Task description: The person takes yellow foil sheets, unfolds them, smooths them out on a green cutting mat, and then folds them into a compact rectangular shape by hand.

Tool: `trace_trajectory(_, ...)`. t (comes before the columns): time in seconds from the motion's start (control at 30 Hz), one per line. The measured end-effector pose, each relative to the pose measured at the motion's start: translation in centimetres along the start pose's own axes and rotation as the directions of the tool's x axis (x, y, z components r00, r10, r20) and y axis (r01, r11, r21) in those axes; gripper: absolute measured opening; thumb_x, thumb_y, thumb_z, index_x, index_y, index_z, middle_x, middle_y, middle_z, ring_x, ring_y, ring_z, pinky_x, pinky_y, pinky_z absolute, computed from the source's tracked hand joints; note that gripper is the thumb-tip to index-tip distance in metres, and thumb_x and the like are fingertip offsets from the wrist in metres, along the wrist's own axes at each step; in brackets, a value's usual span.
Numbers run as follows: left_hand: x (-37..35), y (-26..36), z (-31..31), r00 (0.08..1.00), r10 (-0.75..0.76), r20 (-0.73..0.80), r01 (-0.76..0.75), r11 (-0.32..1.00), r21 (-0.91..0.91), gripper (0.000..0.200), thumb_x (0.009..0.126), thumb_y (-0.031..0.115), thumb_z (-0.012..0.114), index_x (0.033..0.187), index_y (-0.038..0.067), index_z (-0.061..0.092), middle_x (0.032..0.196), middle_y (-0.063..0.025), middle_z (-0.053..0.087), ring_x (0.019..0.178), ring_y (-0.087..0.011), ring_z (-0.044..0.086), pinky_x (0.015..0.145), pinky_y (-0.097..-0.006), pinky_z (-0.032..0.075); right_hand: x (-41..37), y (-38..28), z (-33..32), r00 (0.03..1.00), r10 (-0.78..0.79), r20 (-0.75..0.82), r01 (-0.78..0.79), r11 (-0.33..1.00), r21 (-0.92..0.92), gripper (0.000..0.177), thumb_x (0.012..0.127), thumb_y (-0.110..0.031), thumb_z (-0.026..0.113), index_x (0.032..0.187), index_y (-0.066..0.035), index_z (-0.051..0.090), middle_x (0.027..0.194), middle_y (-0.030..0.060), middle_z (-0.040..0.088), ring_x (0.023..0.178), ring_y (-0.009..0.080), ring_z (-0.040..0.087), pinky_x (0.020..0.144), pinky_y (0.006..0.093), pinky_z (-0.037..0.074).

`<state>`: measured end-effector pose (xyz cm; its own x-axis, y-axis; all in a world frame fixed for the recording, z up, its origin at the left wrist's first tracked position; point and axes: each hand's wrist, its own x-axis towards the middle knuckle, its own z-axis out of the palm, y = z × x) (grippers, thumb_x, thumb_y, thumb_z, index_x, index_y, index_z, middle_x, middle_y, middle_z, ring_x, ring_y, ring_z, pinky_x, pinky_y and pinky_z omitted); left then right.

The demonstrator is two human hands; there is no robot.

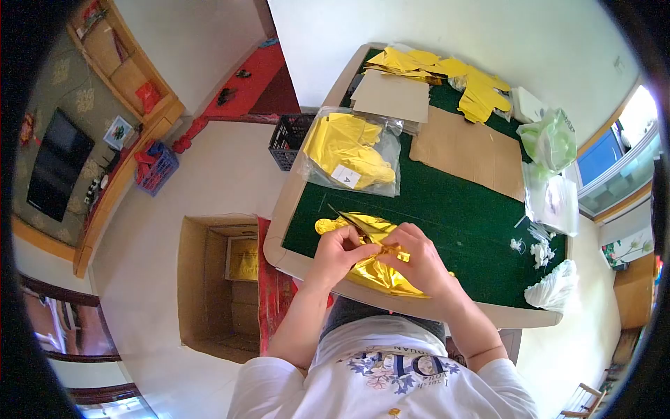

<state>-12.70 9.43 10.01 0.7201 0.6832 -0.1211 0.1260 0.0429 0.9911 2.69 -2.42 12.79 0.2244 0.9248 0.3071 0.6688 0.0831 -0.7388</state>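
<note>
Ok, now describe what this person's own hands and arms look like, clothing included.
The bare, ungloved left hand and the bare, ungloved right hand lead to uncovered forearms. Above these sit a short, white fabric left sleeve and a matching right sleeve, both plain, belonging to a white T-shirt with blue-violet flowers and dark lettering across the front.

My counter (460, 265) has a dark green cloth-like top and a plain beige rim (277, 202). Between my left grip (340, 253) and right grip (419, 258), the crinkled foil sheet (388, 277) gleams metallic gold. Toward the counter's far edge I see flat yellow-gold foil shapes (481, 100), a stack of flat greyish-beige boards (391, 98) and a rectangular brown cardboard sheet (467, 150). By the counter's left edge, a clear plastic bag (391, 183) shows yellow-gold foil pieces (335, 140) and a black-lettered white label (345, 176). At its near side, my white T-shirt (328, 394) carries dark blue letters (412, 363) and blue-violet-and-pink flowers (377, 379).
</note>
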Motion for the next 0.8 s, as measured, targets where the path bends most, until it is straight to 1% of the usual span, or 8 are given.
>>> trace_trajectory(0.2,-0.2,-0.1,-0.2,0.992,-0.005,-0.123,-0.020,0.978,-0.206,0.012,0.088,0.010,0.065,0.079,0.002,0.064,0.070,-0.0017,0.063,0.060,-0.0065,0.058,0.057,-0.0203,0.046,-0.5,0.7,-0.4,0.990,0.039,-0.134,-0.037,0.999,0.022,0.010,0.077,0.002,0.069,0.082,0.003,0.060,0.079,0.0108,0.057,0.070,0.0229,0.058,0.063,0.0300,0.048)
trace_trajectory(0.33,1.4,-2.5,-2.8,0.946,-0.061,-0.317,-0.065,0.926,-0.373,0.012,0.092,0.015,0.060,0.090,0.003,0.061,0.075,-0.0054,0.065,0.063,-0.0129,0.064,0.060,-0.0234,0.052,-1.4,0.9,-4.4,0.918,0.085,-0.386,-0.064,0.996,0.066,0.011,0.078,0.002,0.066,0.086,0.001,0.060,0.079,0.0077,0.057,0.074,0.0192,0.055,0.063,0.0281,0.045)
trace_trajectory(0.43,1.4,-2.2,-4.3,0.866,-0.128,-0.484,-0.073,0.924,-0.375,0.011,0.092,0.016,0.059,0.092,0.005,0.057,0.075,-0.0050,0.062,0.060,-0.0138,0.063,0.050,-0.0225,0.045,-2.6,1.9,-8.7,0.787,0.007,-0.617,-0.026,0.999,-0.023,0.011,0.083,0.003,0.064,0.091,-0.001,0.058,0.075,0.0003,0.052,0.069,0.0110,0.050,0.062,0.0238,0.042)
trace_trajectory(0.5,2.1,-4.4,-6.3,0.825,-0.122,-0.551,-0.148,0.896,-0.420,0.012,0.093,0.016,0.057,0.091,0.004,0.056,0.074,-0.0049,0.061,0.059,-0.0134,0.062,0.046,-0.0229,0.042,-4.3,2.4,-11.4,0.654,0.255,-0.713,-0.195,0.967,0.167,0.006,0.088,0.001,0.059,0.092,-0.002,0.057,0.077,-0.0023,0.052,0.067,0.0079,0.047,0.062,0.0216,0.041)
trace_trajectory(0.63,2.2,-5.3,-7.7,0.767,-0.178,-0.616,-0.095,0.919,-0.384,0.014,0.095,0.017,0.054,0.090,0.003,0.055,0.075,-0.0059,0.060,0.054,-0.0131,0.058,0.041,-0.0252,0.038,-5.2,4.9,-16.1,0.421,0.198,-0.885,-0.038,0.979,0.201,0.010,0.094,-0.010,0.055,0.101,-0.002,0.056,0.088,0.0026,0.059,0.077,0.0094,0.055,0.069,0.0237,0.046)
trace_trajectory(0.7,2.5,-8.8,-8.9,0.787,-0.134,-0.602,-0.083,0.944,-0.318,0.018,0.094,0.017,0.054,0.097,0.000,0.056,0.085,-0.0079,0.062,0.065,-0.0149,0.060,0.050,-0.0264,0.043,-5.5,5.9,-18.2,0.382,0.224,-0.897,0.152,0.942,0.300,0.018,0.095,-0.011,0.054,0.110,-0.001,0.056,0.107,0.0057,0.059,0.097,0.0139,0.056,0.082,0.0261,0.047)
trace_trajectory(0.77,2.9,-11.7,-9.6,0.756,-0.082,-0.650,-0.208,0.911,-0.356,0.021,0.094,0.017,0.055,0.102,-0.002,0.057,0.089,-0.0088,0.063,0.072,-0.0162,0.061,0.058,-0.0271,0.048,-6.2,7.8,-21.0,0.306,0.126,-0.944,0.040,0.989,0.144,0.028,0.094,-0.011,0.055,0.119,-0.001,0.053,0.112,0.0089,0.059,0.102,0.0186,0.057,0.086,0.0294,0.048)
trace_trajectory(0.8,3.4,-15.1,-11.5,0.755,0.014,-0.656,-0.108,0.989,-0.103,0.026,0.093,0.019,0.056,0.108,-0.002,0.057,0.093,-0.0093,0.065,0.083,-0.0176,0.062,0.073,-0.0290,0.049,-6.5,8.6,-22.0,0.288,0.054,-0.956,0.008,0.998,0.058,0.032,0.094,-0.013,0.054,0.123,-0.001,0.050,0.114,0.0102,0.058,0.101,0.0197,0.057,0.086,0.0310,0.049)
